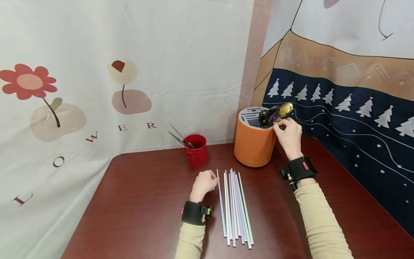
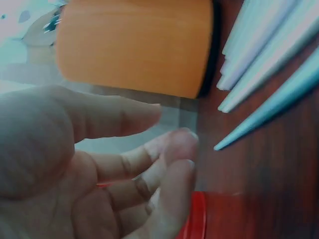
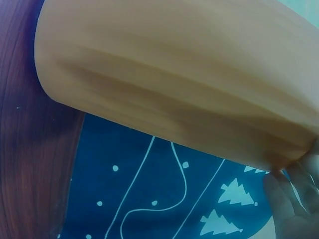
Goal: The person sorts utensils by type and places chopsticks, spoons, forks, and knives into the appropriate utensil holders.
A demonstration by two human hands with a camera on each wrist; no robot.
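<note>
The left hand (image 1: pixel 204 184) hovers over the table (image 1: pixel 145 216), its fingers loosely bent and a gap between thumb and forefinger, holding nothing. Just beside its fingertips, on the right, is the far end of a light blue chopstick (image 1: pixel 221 205); the other pastel chopsticks (image 1: pixel 232 208) lie farther right in a loose row, between the two hands. The right hand (image 1: pixel 289 138) has its bent fingers at the upper edge of the orange utensil holder (image 1: pixel 253 145), right by a black spoon (image 1: pixel 264 117) and a gold spoon (image 1: pixel 286 109); whether it grips anything I cannot tell. Beyond the left hand stands a red cup (image 1: pixel 198 153) with metal utensils leaning in it
</note>
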